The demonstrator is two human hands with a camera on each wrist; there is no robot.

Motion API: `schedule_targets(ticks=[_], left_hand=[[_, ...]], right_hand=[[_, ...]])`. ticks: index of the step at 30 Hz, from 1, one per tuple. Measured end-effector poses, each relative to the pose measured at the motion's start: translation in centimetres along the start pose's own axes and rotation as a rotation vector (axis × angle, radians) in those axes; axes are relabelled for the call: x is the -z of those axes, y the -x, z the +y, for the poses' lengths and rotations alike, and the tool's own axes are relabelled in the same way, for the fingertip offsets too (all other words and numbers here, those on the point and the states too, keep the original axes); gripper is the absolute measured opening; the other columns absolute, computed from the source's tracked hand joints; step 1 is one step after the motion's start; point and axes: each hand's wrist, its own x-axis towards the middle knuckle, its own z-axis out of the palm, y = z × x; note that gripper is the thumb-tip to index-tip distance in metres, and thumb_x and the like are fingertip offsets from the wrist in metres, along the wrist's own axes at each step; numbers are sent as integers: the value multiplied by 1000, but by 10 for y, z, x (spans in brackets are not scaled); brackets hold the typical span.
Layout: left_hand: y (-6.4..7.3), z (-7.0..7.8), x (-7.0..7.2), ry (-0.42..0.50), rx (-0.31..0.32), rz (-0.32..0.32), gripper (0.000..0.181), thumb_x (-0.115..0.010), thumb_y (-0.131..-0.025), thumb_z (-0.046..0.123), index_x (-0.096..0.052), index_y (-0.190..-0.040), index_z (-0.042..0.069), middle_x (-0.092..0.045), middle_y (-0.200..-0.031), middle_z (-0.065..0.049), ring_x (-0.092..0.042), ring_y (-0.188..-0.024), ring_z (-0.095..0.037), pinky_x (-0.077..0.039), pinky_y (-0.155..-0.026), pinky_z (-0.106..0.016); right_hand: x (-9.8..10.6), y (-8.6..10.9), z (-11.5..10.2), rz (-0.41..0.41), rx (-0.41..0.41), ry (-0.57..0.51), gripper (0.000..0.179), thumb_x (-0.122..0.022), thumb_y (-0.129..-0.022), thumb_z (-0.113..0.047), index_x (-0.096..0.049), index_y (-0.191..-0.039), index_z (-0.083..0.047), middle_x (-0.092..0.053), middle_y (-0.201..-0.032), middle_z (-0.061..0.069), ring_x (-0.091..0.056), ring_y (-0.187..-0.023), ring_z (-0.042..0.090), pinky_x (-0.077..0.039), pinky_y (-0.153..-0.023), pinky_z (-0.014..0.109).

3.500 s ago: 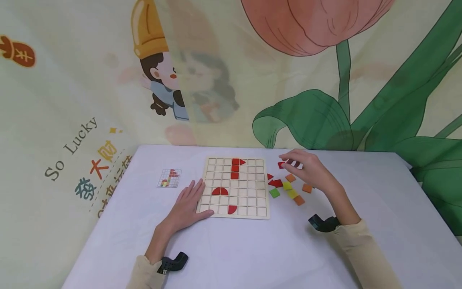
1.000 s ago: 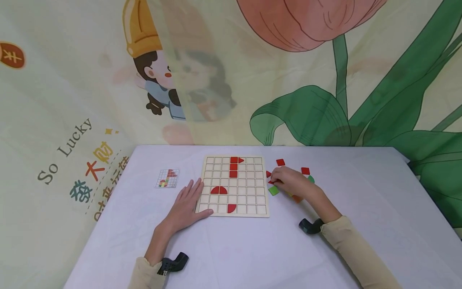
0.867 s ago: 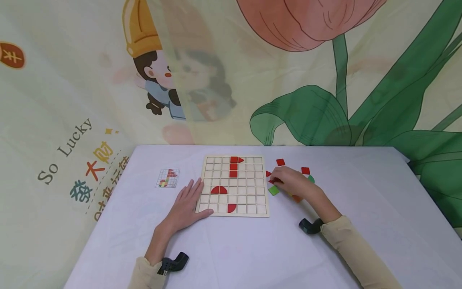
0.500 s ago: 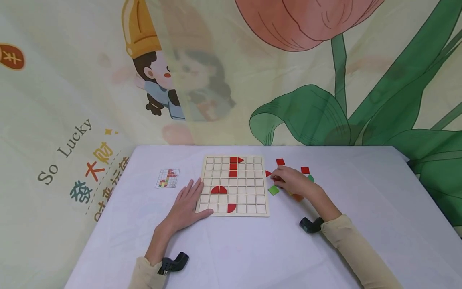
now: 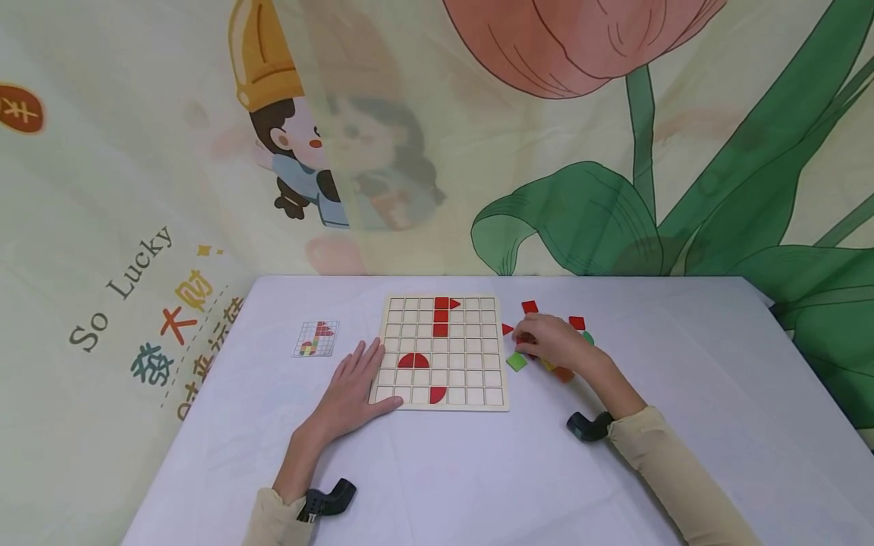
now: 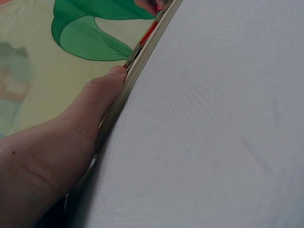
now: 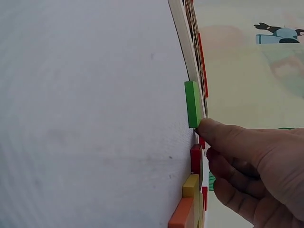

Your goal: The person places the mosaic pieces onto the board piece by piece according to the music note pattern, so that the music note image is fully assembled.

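Observation:
My left hand (image 5: 350,387) lies with straight fingers along the left edge of a wooden grid board (image 5: 471,379), its thumb at the lower edge. On the board sit several red tiles: a column of squares (image 5: 441,317), a triangle (image 5: 454,304), two quarter circles (image 5: 406,361) side by side and another quarter circle (image 5: 437,394) below. Right of the board, my right hand (image 5: 556,341) pinches a red tile (image 5: 521,341), mostly hidden by the fingers. A green square tile (image 7: 192,104) lies beside the thumb in the right wrist view.
A small printed pattern card (image 5: 316,339) lies left of the board. Loose tiles surround my right hand: red squares (image 5: 576,323), a red triangle (image 5: 507,329), orange (image 5: 563,374) and yellow ones, partly covered. A patterned cloth backdrop (image 5: 410,250) hangs behind the white table.
Since the earliest frame, my right hand has come down and left from the upper red square to the red tiles near the board. Lately it has barely shifted. My left hand has stayed put.

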Motion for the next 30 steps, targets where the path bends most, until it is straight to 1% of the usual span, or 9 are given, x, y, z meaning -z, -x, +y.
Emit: schedule_targets(ticks=[5,8,11,16,18,21,24,27,30], left_hand=[[0,-1,-1,-8,-5,8,99,-64,-83,60,-19,-155,8,-16,-164,-8,-7,-153,-32,-12,-122,-56],[0,-1,-1,-10,-8,11,99,-64,-83,59,-19,-155,8,-16,-164,-8,-7,-153,-32,-13,-122,-56],[0,0,-1,-9,-11,9,99,-64,-83,59,-19,-155,8,-16,-164,-8,-7,-153,-33,-13,-121,-57],[0,0,0,-9,-7,3,99,-64,-83,59,-19,-155,8,-16,-164,-8,-7,-153,-33,-14,-121,-58],[0,1,1,-14,-7,2,100,-64,-83,60,-19,-155,8,-16,-164,-8,-7,-153,-33,-14,-121,-58],[0,1,1,-17,-6,1,99,-63,-83,60,-19,-155,8,-16,-164,-8,-7,-153,-33,-14,-121,-58],[-1,1,1,-12,-5,-3,99,-64,-83,59,-19,-155,8,-16,-164,-9,-7,-153,-33,-14,-121,-58],[0,1,0,-8,-1,-2,99,-64,-83,59,-19,-155,8,-16,-164,-9,-8,-153,-33,-13,-121,-57],[1,0,0,-22,0,0,99,-64,-83,60,-19,-155,8,-17,-164,-10,-8,-153,-34,-14,-121,-57]], right_hand=[[2,0,2,-25,38,-1,23,-74,-86,-22,-76,-106,-11,-66,-87,-2,-55,-77,9,-50,-68,21],[5,0,3,-45,50,-24,24,-74,-85,-22,-77,-106,-11,-65,-83,-4,-55,-74,8,-48,-64,17],[6,1,4,-50,66,-51,24,-74,-85,-22,-76,-107,-11,-66,-83,-4,-56,-73,6,-48,-62,15],[7,2,6,-50,90,-63,23,-74,-85,-20,-77,-105,-10,-68,-82,-3,-55,-72,5,-48,-61,16],[8,3,5,-59,82,-57,23,-74,-84,-20,-77,-105,-10,-67,-82,-3,-55,-71,5,-48,-61,15],[11,4,3,-91,68,-49,23,-73,-85,-16,-76,-107,-9,-68,-83,-3,-55,-71,6,-48,-61,14],[15,6,1,-133,48,-59,25,-72,-85,-12,-75,-110,-8,-68,-85,-1,-55,-72,7,-49,-61,14],[17,6,0,-156,43,-71,26,-71,-85,-10,-74,-111,-7,-68,-87,0,-55,-73,7,-49,-61,14],[18,6,1,-139,76,-73,25,-71,-86,-12,-74,-110,-7,-69,-88,0,-55,-74,7,-49,-62,14]])
